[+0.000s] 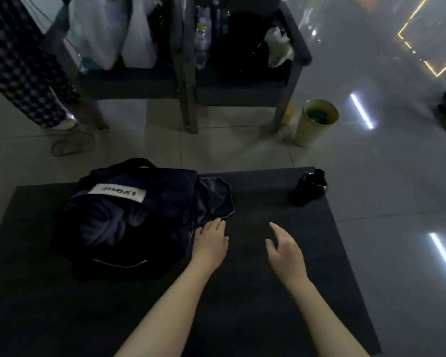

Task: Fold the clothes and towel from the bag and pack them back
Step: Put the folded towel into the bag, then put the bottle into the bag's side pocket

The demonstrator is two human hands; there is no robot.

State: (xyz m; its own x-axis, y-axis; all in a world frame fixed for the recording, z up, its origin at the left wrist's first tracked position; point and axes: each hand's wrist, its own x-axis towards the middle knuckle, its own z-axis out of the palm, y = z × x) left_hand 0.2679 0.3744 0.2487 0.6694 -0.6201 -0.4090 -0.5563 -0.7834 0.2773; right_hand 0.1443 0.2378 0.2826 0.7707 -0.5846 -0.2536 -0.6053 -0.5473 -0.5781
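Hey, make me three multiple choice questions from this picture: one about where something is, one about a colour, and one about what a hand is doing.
1. Where is the bag on the mat?
A) on its left side
B) on its right side
C) off it, on the floor

2. What colour is the bag's label?
A) red
B) white
C) green

3. What is the left hand doing?
A) gripping a bottle
B) lying flat, fingertips at the cloth spilling from the bag
C) clenched in a fist

Answers:
1 A, the bag fills the mat's left part.
2 B, the label is a white strip on dark fabric.
3 B, the fingers are straight, reach the cloth's edge and hold nothing.
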